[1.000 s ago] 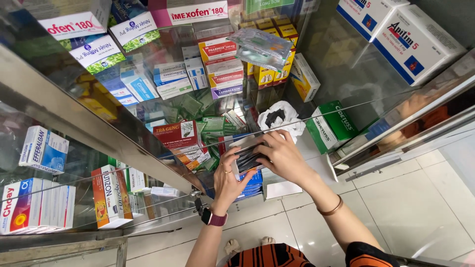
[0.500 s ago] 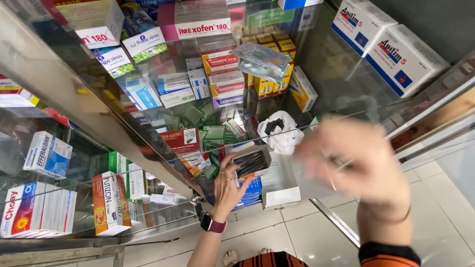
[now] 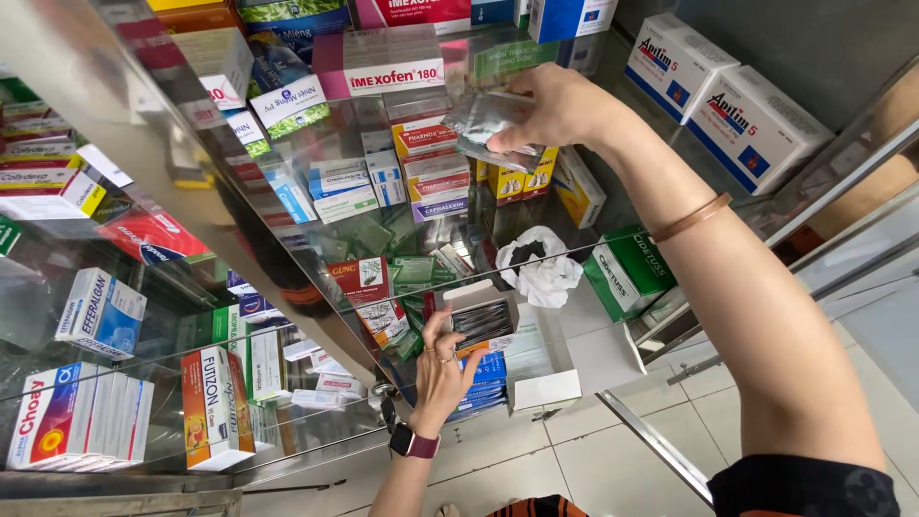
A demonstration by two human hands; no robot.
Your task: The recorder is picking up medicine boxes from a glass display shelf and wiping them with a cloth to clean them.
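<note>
1. The right hand (image 3: 560, 105) has come up from the lower shelf, where a second ago it worked beside the left hand at the open box; it is now raised to the upper glass shelf (image 3: 613, 77), fingers pinched on a clear plastic bag of silvery blister strips (image 3: 488, 124), near that shelf's front edge

2. The bag lay on the upper shelf in the earlier views, untouched; now it is gripped and tilted, lifted partly off the stacked red and white boxes (image 3: 431, 168) under it

3. The left hand (image 3: 442, 369) has stayed low, fingers curled round the side of the small open box (image 3: 481, 321), which shows dark blister strips inside; the box sits above a stack of blue packs (image 3: 479, 383) at the front of the lower shelf

4. So the work has split: one hand steadies the open box, the other has taken hold of the bagged strips, well apart and above it

5. A crumpled white bag (image 3: 541, 268) and a green box (image 3: 627, 273) lie on the lower shelf, unmoved
</note>
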